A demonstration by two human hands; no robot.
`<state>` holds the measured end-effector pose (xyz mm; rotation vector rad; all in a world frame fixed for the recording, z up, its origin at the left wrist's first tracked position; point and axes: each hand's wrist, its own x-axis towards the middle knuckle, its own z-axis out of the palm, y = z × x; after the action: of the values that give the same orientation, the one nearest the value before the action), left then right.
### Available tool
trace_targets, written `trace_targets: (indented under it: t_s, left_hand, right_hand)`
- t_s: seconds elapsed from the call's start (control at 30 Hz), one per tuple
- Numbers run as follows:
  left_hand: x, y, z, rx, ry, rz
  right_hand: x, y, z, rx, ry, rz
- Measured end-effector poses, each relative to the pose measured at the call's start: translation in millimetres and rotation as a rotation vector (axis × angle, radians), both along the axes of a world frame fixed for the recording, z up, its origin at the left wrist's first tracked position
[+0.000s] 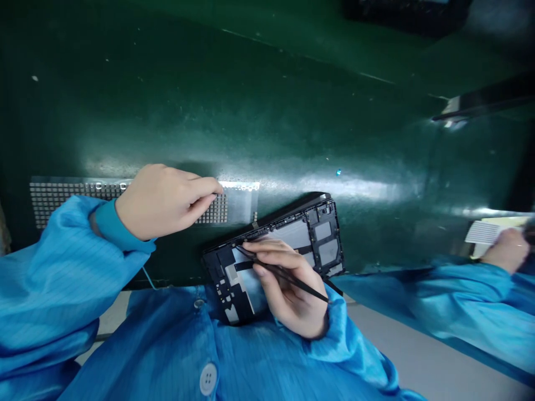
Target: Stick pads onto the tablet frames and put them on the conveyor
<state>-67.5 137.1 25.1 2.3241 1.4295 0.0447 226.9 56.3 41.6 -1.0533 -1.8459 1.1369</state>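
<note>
Right hand (292, 284): thumb and fingers closed around dark tweezers (311, 291), held slantwise, tips toward the far left edge of an opened tablet (292, 233). Cannot tell whether the tips touch it; they merge with the dark frame.

Tablet lies tilted at the near edge of the green table (259, 111), inside facing up, near side against the blue coat (167, 345). The right hand hides its middle. Small parts inside too fine to make out.

Left hand (165, 200): thumb and forefinger brought together, other fingers curled, above a clear sheet (213, 211) bearing rows of tiny squares, left of the tablet. Whether anything sits in the pinch, cannot tell. Hand and sleeve cover much of the sheet. Blue band (119, 225) on that wrist.

Farther right, a co-worker's hand (507, 248) at a striped card (482, 233) (smeared toward the frame edge, grip unclear). Far right, a dark object (405, 16), cut off by the top edge, not identifiable. Blue speck (338, 172) on the table beyond the tablet.
</note>
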Motion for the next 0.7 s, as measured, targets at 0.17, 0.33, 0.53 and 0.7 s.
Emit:
trace_targets:
  t_s: [0.17,0.33,0.53,0.7]
  left_hand:
    - [-0.7,-0.5,-0.2,0.001,0.000,-0.005]
    - [-0.5,0.3,1.4,0.010,0.050,-0.011]
    - [0.8,-0.5,2.3,0.021,0.048,-0.028]
    - [1.0,0.1,4.6,-0.002,0.076,-0.033]
  right_hand:
    - [3.5,40.6,21.5,-0.108,-0.050,0.071]
    - [-7.4,120.7,7.2,-0.128,-0.127,0.216]
    - [-19.2,139.6,-21.0,-0.194,-0.057,0.311]
    - [-17.1,131.2,-19.5,-0.210,-0.051,0.288]
